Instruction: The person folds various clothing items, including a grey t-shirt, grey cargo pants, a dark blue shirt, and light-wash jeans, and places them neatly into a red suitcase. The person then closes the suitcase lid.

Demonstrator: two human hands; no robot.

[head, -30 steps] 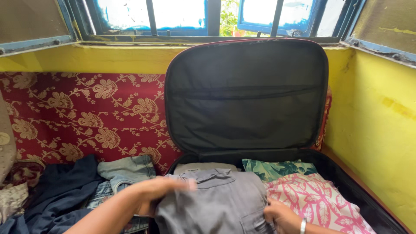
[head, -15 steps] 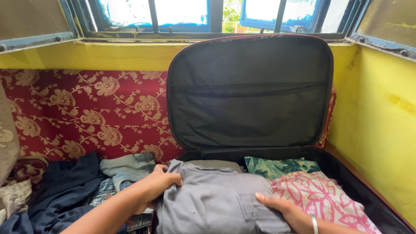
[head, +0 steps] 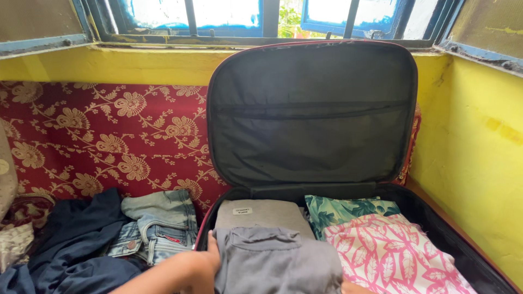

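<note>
Currently the left hand presses against the left edge of the folded grey garment in the open suitcase; finger closure cannot be determined; only a sliver of the right hand shows beneath the garment, grip indeterminate; pink leaf-print cloth lies just beside it, jeans outside

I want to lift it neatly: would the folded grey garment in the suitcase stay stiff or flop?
The grey garment probably flops: its edges sag and crease. It seems light for its bulk. The left hand grips one side only, so the free side would likely droop.
</note>
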